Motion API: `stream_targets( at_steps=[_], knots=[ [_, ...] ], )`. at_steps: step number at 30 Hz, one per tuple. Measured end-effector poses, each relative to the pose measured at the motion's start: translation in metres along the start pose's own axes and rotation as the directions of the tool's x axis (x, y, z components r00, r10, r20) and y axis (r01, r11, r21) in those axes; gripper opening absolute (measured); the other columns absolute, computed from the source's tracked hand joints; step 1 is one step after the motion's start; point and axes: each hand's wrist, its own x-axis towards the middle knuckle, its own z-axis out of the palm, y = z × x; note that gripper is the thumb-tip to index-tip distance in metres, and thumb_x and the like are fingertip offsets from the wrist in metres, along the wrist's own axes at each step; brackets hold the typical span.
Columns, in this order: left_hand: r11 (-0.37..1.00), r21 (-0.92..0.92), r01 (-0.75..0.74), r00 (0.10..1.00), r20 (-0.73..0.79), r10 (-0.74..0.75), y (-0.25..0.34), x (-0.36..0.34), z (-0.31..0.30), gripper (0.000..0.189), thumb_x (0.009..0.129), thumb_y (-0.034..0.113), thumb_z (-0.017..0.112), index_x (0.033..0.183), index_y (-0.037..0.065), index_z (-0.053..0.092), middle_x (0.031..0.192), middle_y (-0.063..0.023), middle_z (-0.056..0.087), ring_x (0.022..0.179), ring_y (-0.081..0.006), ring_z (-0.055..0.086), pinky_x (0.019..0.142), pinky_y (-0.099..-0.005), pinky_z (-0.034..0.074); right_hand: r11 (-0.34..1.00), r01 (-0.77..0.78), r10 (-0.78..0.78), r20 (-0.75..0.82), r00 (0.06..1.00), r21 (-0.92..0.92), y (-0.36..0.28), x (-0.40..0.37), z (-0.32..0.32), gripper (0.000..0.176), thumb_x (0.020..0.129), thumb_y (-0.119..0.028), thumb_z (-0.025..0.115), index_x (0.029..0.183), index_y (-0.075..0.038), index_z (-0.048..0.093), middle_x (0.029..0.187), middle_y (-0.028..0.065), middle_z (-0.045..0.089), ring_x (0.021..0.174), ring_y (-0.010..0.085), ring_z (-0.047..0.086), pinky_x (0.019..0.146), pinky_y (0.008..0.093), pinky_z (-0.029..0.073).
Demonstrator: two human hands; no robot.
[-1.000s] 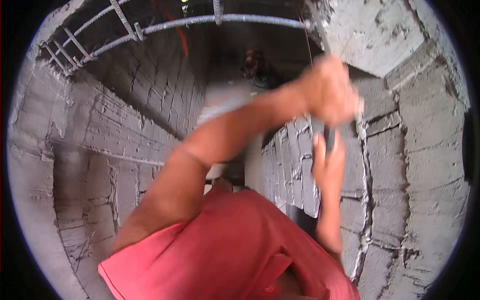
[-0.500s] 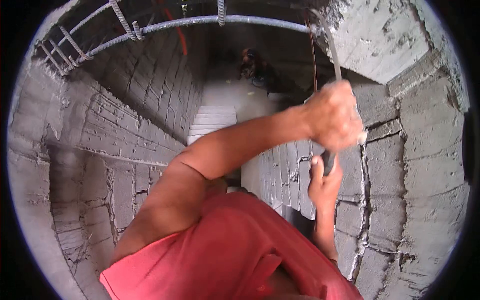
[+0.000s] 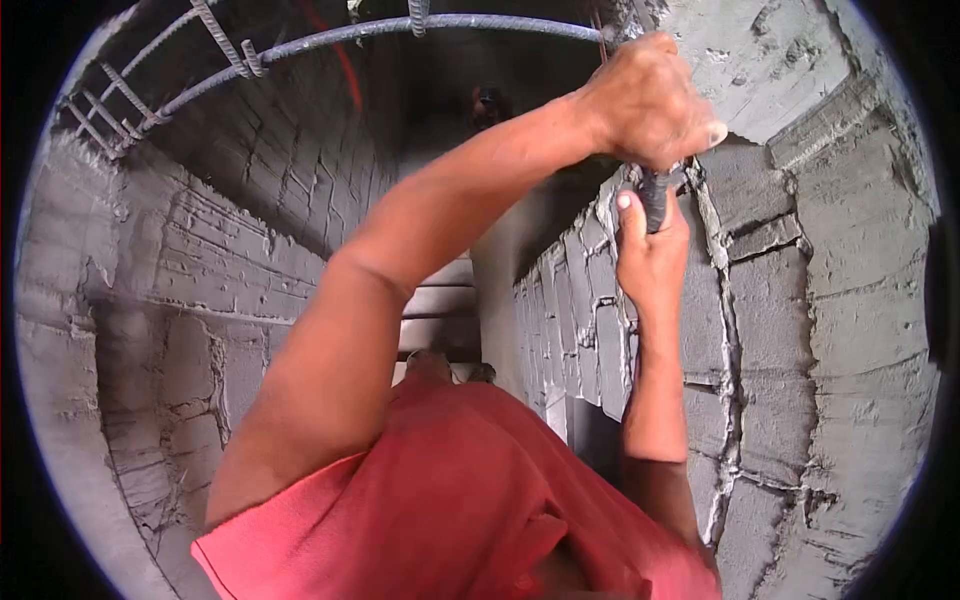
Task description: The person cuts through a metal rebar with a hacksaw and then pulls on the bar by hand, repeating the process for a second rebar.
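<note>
My left hand (image 3: pixel 655 105) is closed at the upper right, its arm reaching across from the lower left. A narrow grey metal bar (image 3: pixel 645 14) shows just above it. Below that fist, my right hand (image 3: pixel 652 245) wraps round the black ribbed handle (image 3: pixel 656 200) of the tool, thumb lying along its side. The two hands sit one above the other, close together, and the left fist hides the middle of the tool. Rough grey plaster on the upper right wall (image 3: pixel 755 65) lies right beside the tool's upper end.
A long bent rebar (image 3: pixel 430 22) with short crosspieces spans the top. Rough block walls rise on the left (image 3: pixel 230 240) and right (image 3: pixel 760 330). Stairs (image 3: pixel 440 300) lead down below me. Another person (image 3: pixel 488 105) is in the dark area beneath. A red strip (image 3: pixel 347 70) hangs upper left.
Both hands have moved up in view with the tool, and my right forearm is now more extended. The rebar has shifted slightly up and left. More of the stairs near my feet shows.
</note>
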Motion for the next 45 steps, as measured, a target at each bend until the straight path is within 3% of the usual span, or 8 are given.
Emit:
stream_targets(
  at_steps=[15, 19, 21, 35, 39, 41, 43, 45],
  knots=[
    [0.995, -0.076, 0.058, 0.995, 0.087, -0.052, 0.009, 0.002, -0.021, 0.031, 0.077, 0.034, 0.067, 0.058, 0.019, 0.049, 0.055, -0.0014, 0.052, 0.052, -0.0246, 0.052, 0.05, -0.0422, 0.035, 0.997, -0.03, 0.031, 0.008, 0.999, -0.066, -0.016, -0.015, -0.007, 0.025, 0.102, -0.022, 0.062, 0.105, 0.003, 0.059, 0.084, 0.0258, 0.062, 0.075, 0.0436, 0.06, 0.073, 0.0446, 0.05],
    [0.925, -0.292, 0.245, 0.968, 0.023, -0.249, 0.092, -0.006, -0.033, 0.037, 0.073, 0.034, 0.067, 0.051, 0.021, 0.04, 0.05, 0.0015, 0.04, 0.051, -0.0192, 0.044, 0.056, -0.0379, 0.035, 0.998, -0.056, 0.056, -0.034, 0.998, 0.001, 0.006, -0.096, -0.006, 0.025, 0.101, -0.019, 0.057, 0.114, 0.003, 0.06, 0.069, 0.0045, 0.054, 0.062, 0.0111, 0.049, 0.058, 0.031, 0.041],
    [0.985, -0.1, 0.138, 0.984, 0.124, -0.125, 0.07, -0.006, -0.026, 0.034, 0.075, 0.033, 0.068, 0.052, 0.019, 0.046, 0.052, 0.0, 0.047, 0.053, -0.0204, 0.047, 0.057, -0.0383, 0.037, 0.985, -0.168, 0.166, 0.036, 0.985, 0.045, 0.002, -0.072, -0.006, 0.031, 0.1, -0.015, 0.059, 0.125, 0.003, 0.06, 0.087, 0.0236, 0.066, 0.078, 0.0281, 0.065, 0.075, 0.0414, 0.052],
    [0.984, -0.157, 0.082, 0.974, 0.222, -0.046, 0.016, 0.01, -0.026, 0.044, 0.094, 0.03, 0.061, 0.055, 0.012, 0.051, 0.055, -0.0112, 0.053, 0.053, -0.0329, 0.052, 0.061, -0.0478, 0.042, 0.99, -0.115, 0.131, -0.258, 0.957, 0.075, 0.059, -0.108, 0.026, 0.044, 0.097, -0.025, 0.068, 0.133, -0.004, 0.059, 0.094, 0.0218, 0.069, 0.087, 0.0378, 0.069, 0.079, 0.045, 0.052],
    [0.978, -0.178, 0.111, 0.954, 0.296, -0.055, 0.013, 0.007, -0.032, 0.035, 0.088, 0.024, 0.065, 0.058, 0.007, 0.059, 0.061, -0.0163, 0.059, 0.062, -0.0389, 0.057, 0.069, -0.0519, 0.042, 0.733, -0.67, 0.676, 0.025, 0.736, -0.119, 0.206, -0.295, 0.094, 0.045, 0.1, -0.034, 0.062, 0.135, -0.006, 0.06, 0.106, 0.0224, 0.07, 0.091, 0.0337, 0.07, 0.08, 0.0405, 0.054],
    [0.983, -0.183, 0.011, 0.971, 0.238, 0.034, 0.002, -0.001, -0.024, 0.036, 0.089, 0.024, 0.064, 0.058, 0.006, 0.058, 0.06, -0.0179, 0.058, 0.061, -0.0401, 0.056, 0.068, -0.0511, 0.042, 0.825, -0.318, 0.491, 0.316, 0.812, -0.466, 0.349, -0.518, 0.147, 0.046, 0.101, -0.036, 0.057, 0.137, -0.007, 0.06, 0.106, 0.0235, 0.071, 0.094, 0.0347, 0.071, 0.084, 0.0405, 0.056],
    [0.99, -0.126, 0.055, 0.958, 0.287, -0.017, 0.007, 0.0, -0.024, 0.036, 0.089, 0.024, 0.064, 0.059, 0.005, 0.058, 0.059, -0.0195, 0.057, 0.06, -0.0413, 0.055, 0.067, -0.0502, 0.042, 0.088, -0.762, 0.809, 0.4, 0.43, 0.642, 0.184, -0.482, 0.093, 0.041, 0.093, -0.038, 0.068, 0.126, -0.013, 0.071, 0.115, 0.019, 0.074, 0.107, 0.0353, 0.07, 0.095, 0.0402, 0.055],
    [0.984, -0.165, 0.059, 0.967, 0.256, -0.015, 0.015, 0.007, -0.026, 0.037, 0.089, 0.024, 0.065, 0.058, 0.005, 0.057, 0.059, -0.0203, 0.056, 0.061, -0.0418, 0.055, 0.067, -0.0498, 0.042, -0.066, -0.835, 0.918, 0.36, 0.164, 0.547, 0.189, -0.546, 0.098, 0.04, 0.094, -0.037, 0.068, 0.125, -0.013, 0.071, 0.113, 0.0182, 0.074, 0.104, 0.0344, 0.07, 0.092, 0.0408, 0.055]
  ],
)
